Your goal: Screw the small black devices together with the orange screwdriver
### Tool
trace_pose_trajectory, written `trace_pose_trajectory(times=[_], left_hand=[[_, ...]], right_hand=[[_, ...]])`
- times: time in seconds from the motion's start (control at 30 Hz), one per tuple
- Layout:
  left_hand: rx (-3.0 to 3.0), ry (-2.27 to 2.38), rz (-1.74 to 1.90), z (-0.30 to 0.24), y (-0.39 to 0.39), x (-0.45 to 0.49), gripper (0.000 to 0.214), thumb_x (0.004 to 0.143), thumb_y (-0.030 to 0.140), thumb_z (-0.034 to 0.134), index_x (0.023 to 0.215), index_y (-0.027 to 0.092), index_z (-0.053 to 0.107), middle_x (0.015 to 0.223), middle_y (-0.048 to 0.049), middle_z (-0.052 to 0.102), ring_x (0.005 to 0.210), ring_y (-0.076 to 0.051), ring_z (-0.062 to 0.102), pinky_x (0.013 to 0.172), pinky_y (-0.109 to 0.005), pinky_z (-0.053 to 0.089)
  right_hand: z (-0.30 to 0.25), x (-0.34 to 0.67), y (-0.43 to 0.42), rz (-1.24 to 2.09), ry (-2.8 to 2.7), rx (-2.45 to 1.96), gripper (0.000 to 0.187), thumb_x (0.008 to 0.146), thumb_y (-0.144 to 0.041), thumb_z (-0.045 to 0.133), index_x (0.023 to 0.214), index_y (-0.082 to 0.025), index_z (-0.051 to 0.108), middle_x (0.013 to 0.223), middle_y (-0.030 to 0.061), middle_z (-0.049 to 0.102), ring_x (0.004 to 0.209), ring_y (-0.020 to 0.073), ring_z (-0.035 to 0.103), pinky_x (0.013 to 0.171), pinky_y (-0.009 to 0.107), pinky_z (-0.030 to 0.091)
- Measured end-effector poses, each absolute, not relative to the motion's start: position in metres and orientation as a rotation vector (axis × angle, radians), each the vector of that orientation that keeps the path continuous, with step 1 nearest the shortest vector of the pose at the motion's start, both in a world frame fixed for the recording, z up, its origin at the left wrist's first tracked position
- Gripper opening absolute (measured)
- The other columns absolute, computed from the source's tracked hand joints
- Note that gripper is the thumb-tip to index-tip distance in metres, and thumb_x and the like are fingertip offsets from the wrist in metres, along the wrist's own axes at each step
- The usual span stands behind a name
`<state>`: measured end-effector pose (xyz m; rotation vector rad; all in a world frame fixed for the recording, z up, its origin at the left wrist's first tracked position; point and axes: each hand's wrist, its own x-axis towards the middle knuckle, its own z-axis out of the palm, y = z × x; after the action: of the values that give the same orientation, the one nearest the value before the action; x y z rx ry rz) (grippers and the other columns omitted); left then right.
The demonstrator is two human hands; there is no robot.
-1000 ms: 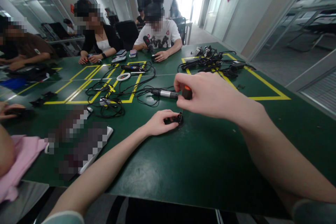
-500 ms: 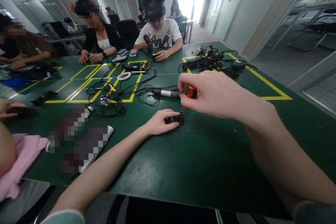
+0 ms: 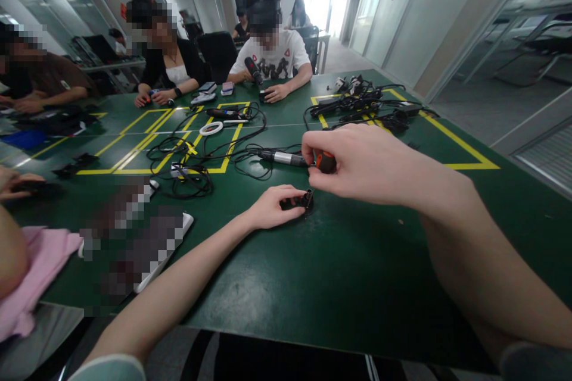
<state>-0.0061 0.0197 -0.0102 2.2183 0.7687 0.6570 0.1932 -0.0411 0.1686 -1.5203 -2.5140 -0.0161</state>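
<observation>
My left hand (image 3: 272, 208) lies on the green table (image 3: 339, 274) with its fingers closed over a small black part (image 3: 304, 201), holding it down. Just above, my right hand (image 3: 357, 162) is closed round a screwdriver with an orange and black handle (image 3: 325, 162). The screwdriver points down at the black part; its thin shaft barely shows between the two hands.
A silver-barrelled tool (image 3: 282, 158) and tangled black cables (image 3: 196, 161) lie behind my hands, inside yellow tape outlines. More cables and gear (image 3: 361, 104) sit at the far right. Several people sit along the far and left sides. Blurred flat items (image 3: 134, 244) lie at the left.
My right hand has turned slightly on the screwdriver handle, with its fingers shifting over the orange grip. My left hand and the black part have stayed put.
</observation>
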Motion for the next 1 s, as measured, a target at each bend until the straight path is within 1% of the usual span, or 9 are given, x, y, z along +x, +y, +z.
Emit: trace_pose_trajectory(times=[0.07, 0.13, 0.2, 0.37, 0.47, 0.6, 0.77, 0.9, 1.0], left_hand=[[2.221, 0.752, 0.652, -0.0103, 0.0197, -0.0061, 0.036, 0.092, 0.032, 0.074, 0.124, 0.016, 0.078, 0.104, -0.0076, 0.075, 0.085, -0.017, 0.069, 0.08, -0.028, 0.056], [2.227, 0.753, 0.661, -0.0107, 0.0198, -0.0062, 0.037, 0.092, 0.033, 0.074, 0.125, 0.016, 0.078, 0.106, -0.0084, 0.075, 0.085, -0.017, 0.069, 0.08, -0.029, 0.056], [2.232, 0.765, 0.669, -0.0111, 0.0197, -0.0062, 0.038, 0.092, 0.033, 0.074, 0.126, 0.016, 0.078, 0.107, -0.0083, 0.075, 0.084, -0.017, 0.069, 0.08, -0.029, 0.057], [2.23, 0.75, 0.671, -0.01, 0.0198, -0.0064, 0.036, 0.092, 0.033, 0.074, 0.124, 0.016, 0.078, 0.102, -0.0072, 0.075, 0.084, -0.017, 0.069, 0.082, -0.029, 0.057], [2.231, 0.731, 0.654, -0.0095, 0.0201, -0.0065, 0.034, 0.093, 0.033, 0.073, 0.122, 0.016, 0.079, 0.099, -0.0068, 0.075, 0.085, -0.017, 0.069, 0.083, -0.029, 0.056], [2.227, 0.753, 0.676, -0.0113, 0.0199, -0.006, 0.038, 0.092, 0.034, 0.073, 0.125, 0.015, 0.077, 0.106, -0.0085, 0.075, 0.086, -0.018, 0.07, 0.082, -0.03, 0.057], [2.239, 0.765, 0.673, -0.0112, 0.0194, -0.0056, 0.037, 0.092, 0.033, 0.075, 0.125, 0.017, 0.078, 0.101, -0.0064, 0.075, 0.085, -0.017, 0.069, 0.081, -0.028, 0.056], [2.236, 0.751, 0.66, -0.0104, 0.0201, -0.0061, 0.034, 0.092, 0.032, 0.075, 0.122, 0.017, 0.079, 0.098, -0.0059, 0.075, 0.084, -0.017, 0.069, 0.08, -0.028, 0.055], [2.238, 0.741, 0.67, -0.0118, 0.0208, -0.0065, 0.036, 0.092, 0.033, 0.074, 0.123, 0.016, 0.078, 0.104, -0.0079, 0.075, 0.085, -0.018, 0.07, 0.081, -0.029, 0.056]], right_hand=[[0.1692, 0.1921, -0.0421, -0.045, -2.518, -1.54, 0.012, 0.088, -0.034, 0.062, 0.087, -0.022, 0.065, 0.073, 0.0027, 0.066, 0.067, 0.0187, 0.054, 0.062, 0.029, 0.028], [0.1686, 0.1909, -0.0421, -0.1, -2.482, -1.569, 0.028, 0.096, -0.044, 0.057, 0.082, -0.021, 0.065, 0.071, 0.0042, 0.065, 0.066, 0.0191, 0.054, 0.061, 0.03, 0.026], [0.167, 0.1904, -0.041, -0.136, -2.458, -1.572, 0.035, 0.1, -0.047, 0.052, 0.08, -0.021, 0.065, 0.069, 0.0051, 0.065, 0.065, 0.0189, 0.053, 0.061, 0.03, 0.025], [0.1641, 0.1918, -0.0391, -0.105, -2.496, -1.477, 0.011, 0.09, -0.028, 0.06, 0.094, -0.022, 0.068, 0.076, 0.003, 0.069, 0.067, 0.0186, 0.055, 0.062, 0.029, 0.028], [0.1653, 0.1917, -0.0398, -0.076, -2.518, -1.479, 0.011, 0.088, -0.031, 0.062, 0.094, -0.022, 0.067, 0.078, 0.0034, 0.069, 0.069, 0.0192, 0.055, 0.063, 0.029, 0.028], [0.1659, 0.1901, -0.0404, -0.076, -2.475, -1.54, 0.028, 0.097, -0.045, 0.058, 0.083, -0.022, 0.066, 0.072, 0.0041, 0.066, 0.066, 0.0193, 0.052, 0.062, 0.03, 0.026], [0.166, 0.192, -0.0409, -0.05, -2.496, -1.487, 0.01, 0.09, -0.028, 0.059, 0.09, -0.022, 0.067, 0.074, 0.0025, 0.068, 0.065, 0.0178, 0.053, 0.063, 0.029, 0.028], [0.1695, 0.1939, -0.0425, -0.008, -2.534, -1.519, 0.008, 0.083, -0.029, 0.065, 0.088, -0.023, 0.066, 0.075, 0.0019, 0.068, 0.066, 0.0183, 0.054, 0.063, 0.029, 0.03], [0.1705, 0.1924, -0.0429, -0.029, -2.511, -1.569, 0.027, 0.093, -0.045, 0.061, 0.078, -0.022, 0.064, 0.071, 0.0033, 0.065, 0.065, 0.0184, 0.051, 0.062, 0.03, 0.028]])
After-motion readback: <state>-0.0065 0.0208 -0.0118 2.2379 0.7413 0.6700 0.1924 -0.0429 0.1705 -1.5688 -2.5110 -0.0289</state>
